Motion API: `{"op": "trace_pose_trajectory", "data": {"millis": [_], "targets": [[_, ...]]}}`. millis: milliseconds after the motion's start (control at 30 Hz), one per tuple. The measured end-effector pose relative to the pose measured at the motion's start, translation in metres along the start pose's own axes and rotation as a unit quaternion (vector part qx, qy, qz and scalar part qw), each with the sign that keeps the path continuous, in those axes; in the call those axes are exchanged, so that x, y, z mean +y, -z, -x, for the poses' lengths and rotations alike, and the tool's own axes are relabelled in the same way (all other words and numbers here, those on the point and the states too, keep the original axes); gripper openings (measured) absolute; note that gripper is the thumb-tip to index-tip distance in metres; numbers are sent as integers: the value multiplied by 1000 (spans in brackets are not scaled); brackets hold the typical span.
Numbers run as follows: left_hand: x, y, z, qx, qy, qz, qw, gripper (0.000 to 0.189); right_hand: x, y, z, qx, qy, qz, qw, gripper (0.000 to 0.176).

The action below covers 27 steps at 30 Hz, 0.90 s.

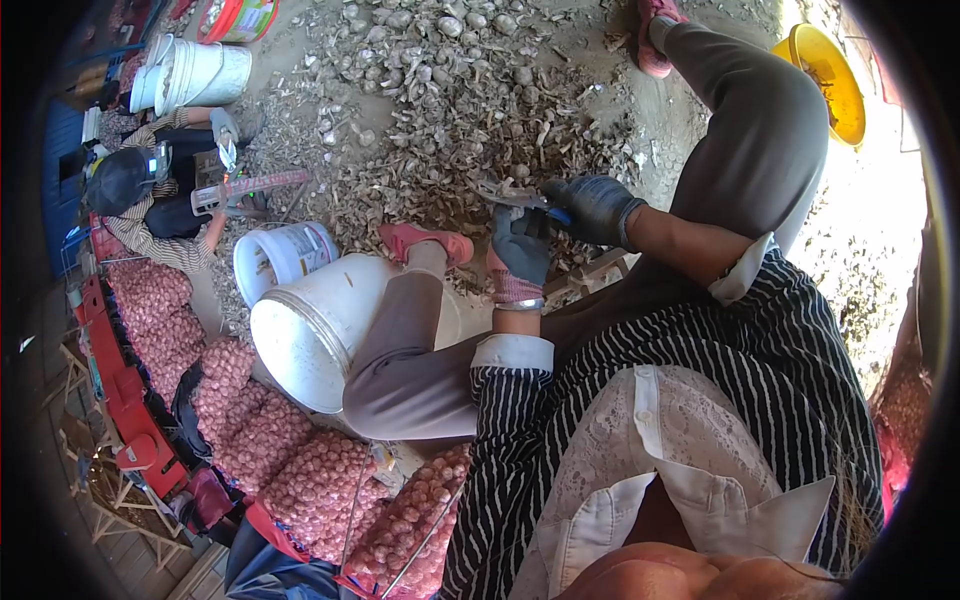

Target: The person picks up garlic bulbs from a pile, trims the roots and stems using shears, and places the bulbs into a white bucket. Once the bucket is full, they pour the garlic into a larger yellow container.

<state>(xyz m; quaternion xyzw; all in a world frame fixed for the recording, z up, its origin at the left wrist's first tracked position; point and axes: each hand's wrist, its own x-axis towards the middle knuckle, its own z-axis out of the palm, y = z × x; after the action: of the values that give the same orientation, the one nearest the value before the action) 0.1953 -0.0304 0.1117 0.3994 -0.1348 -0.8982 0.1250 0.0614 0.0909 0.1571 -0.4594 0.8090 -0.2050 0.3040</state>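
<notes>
My left hand [520, 248], in a dark-palmed glove with a pink cuff, is closed in front of my knees; what its fingers hold is hidden. Beside it, my right hand [597, 210] wears a dark grey glove and is wrapped round the blue handle of a metal cutting tool [508, 192]. The tool's metal part lies just over the fingertips of my left hand. Beneath and beyond both hands, a heap of garlic bulbs and dry stalks [440, 130] covers the ground.
A large white bucket [300, 345] stands against my left leg, a smaller white bucket [285, 258] beyond it. Net sacks of garlic [315, 490] line the left. A co-worker [150, 190] sits at upper left near more buckets [205, 75]. A yellow basin [830, 85] is at upper right.
</notes>
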Motion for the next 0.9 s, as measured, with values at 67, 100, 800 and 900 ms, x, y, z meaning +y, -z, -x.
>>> {"op": "trace_pose_trajectory", "data": {"millis": [67, 100, 800, 900], "targets": [[3, 16, -15, 6, -35, -18, 999, 31, 10, -20, -2, 26, 8, -123, 992, 32], [5, 20, -17, 7, -31, -17, 999, 31, 13, -25, -4, 25, 5, -123, 992, 32], [-1, 15, -185, 237, 97, -770, 585, 56, 42, -4, -35, 45, -292, -492, 819, 32], [1, 23, -187, 257, 81, -780, 565, 49, 45, -9, -33, 51, -271, -450, 849, 35]]}}
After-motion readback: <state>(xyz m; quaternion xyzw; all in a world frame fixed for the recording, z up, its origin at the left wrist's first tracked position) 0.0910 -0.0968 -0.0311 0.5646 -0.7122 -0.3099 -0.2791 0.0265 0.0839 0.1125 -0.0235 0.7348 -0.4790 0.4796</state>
